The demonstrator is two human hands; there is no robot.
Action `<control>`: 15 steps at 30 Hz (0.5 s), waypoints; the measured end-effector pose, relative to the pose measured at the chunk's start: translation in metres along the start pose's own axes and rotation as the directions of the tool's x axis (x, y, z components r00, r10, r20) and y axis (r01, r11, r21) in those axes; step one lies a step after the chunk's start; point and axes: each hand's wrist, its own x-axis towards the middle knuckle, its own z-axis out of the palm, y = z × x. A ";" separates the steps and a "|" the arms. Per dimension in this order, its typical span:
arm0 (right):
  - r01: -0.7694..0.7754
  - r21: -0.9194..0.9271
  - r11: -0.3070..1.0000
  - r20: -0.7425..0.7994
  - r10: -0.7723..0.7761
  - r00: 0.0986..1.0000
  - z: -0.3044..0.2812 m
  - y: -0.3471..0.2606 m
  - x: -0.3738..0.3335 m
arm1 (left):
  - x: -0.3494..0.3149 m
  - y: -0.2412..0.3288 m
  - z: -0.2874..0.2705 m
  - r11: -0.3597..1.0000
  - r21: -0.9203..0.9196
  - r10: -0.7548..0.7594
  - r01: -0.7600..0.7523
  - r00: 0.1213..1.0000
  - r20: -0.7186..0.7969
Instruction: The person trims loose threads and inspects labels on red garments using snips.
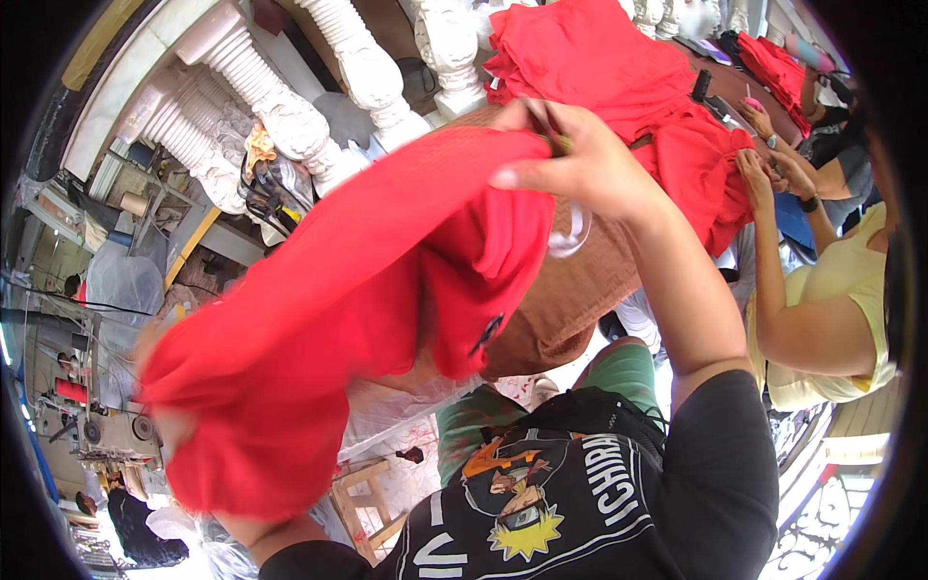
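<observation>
A red knit garment (319, 280) is stretched in the air between my two hands, its lower folds hanging and blurred by motion. My right hand (580, 159) is closed on its upper right end, above the table's edge. In that same hand lies a small dark metal tool (549, 126), which looks like thread snips. At the lower left, my left hand (176, 427) grips the other end; the cloth covers most of it and its fingers are smeared. A white strip (570, 232) hangs by the garment near my right hand.
A brown-covered table (570, 290) bears a pile of red garments (590, 63). White balusters (280, 106) stand beyond. On the right, a co-worker in yellow (822, 309) handles red cloth (701, 174); another person's hand (759, 121) is farther off. A sewing machine (121, 430) stands left.
</observation>
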 end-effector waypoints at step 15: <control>0.105 -0.862 0.495 -0.201 -0.525 0.827 -0.047 -0.032 0.006 | 0.026 -0.010 -0.003 0.960 0.234 -0.013 0.155 0.858 -0.514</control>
